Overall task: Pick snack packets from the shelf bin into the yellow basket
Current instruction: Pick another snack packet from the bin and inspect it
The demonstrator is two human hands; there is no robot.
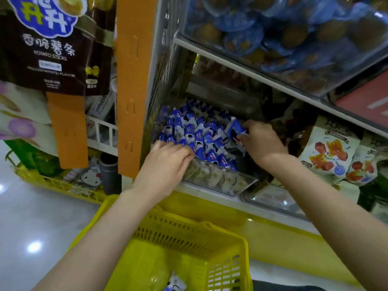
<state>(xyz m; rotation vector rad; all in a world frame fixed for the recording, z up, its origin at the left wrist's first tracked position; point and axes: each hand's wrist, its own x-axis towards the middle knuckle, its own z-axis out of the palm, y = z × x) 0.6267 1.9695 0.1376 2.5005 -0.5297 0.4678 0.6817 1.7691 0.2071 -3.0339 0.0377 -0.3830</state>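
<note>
A yellow basket (189, 225) was seen nearest, one blue-and-white packet (175, 283) lying in it. Above, the snack packets (197, 131) were heaped in the clear shelf bin (220, 177). One raised packet (235, 129) was pinched by the right hand (260, 141). The left hand (165, 162) was curled into the heap, its grip not discernible.

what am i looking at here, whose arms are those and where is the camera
No machine here: a person wears one camera on the head, so you see what they see, looking down. The clear bin holds blue-and-white snack packets. The right hand pinches one packet above the pile. The left hand curls its fingers into the pile; whether it grips anything is hidden. Below stands the yellow basket, with another packet inside.
</note>
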